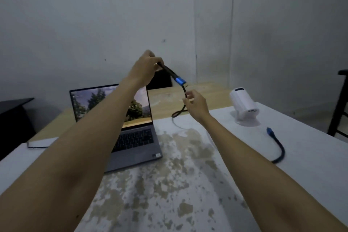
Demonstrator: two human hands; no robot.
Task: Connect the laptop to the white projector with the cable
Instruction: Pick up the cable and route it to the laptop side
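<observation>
An open grey laptop [135, 137] with a lit landscape screen stands at the table's left. The white projector [243, 108] sits upright at the back right. My left hand [146, 68] is raised above the laptop, pinching the black cable just behind its blue plug [180, 80]. My right hand [195, 104] is lower and to the right, fingers closed on the same cable [178, 113], which loops down onto the table. The cable's other blue plug [269, 130] lies on the table near the projector, with its black lead curving toward me.
The table [169, 184] has a white, worn and blotchy top, with a bare wooden strip along the back. A white notebook [40, 143] lies left of the laptop. A dark stool [339, 103] stands at the far right, dark furniture at the far left.
</observation>
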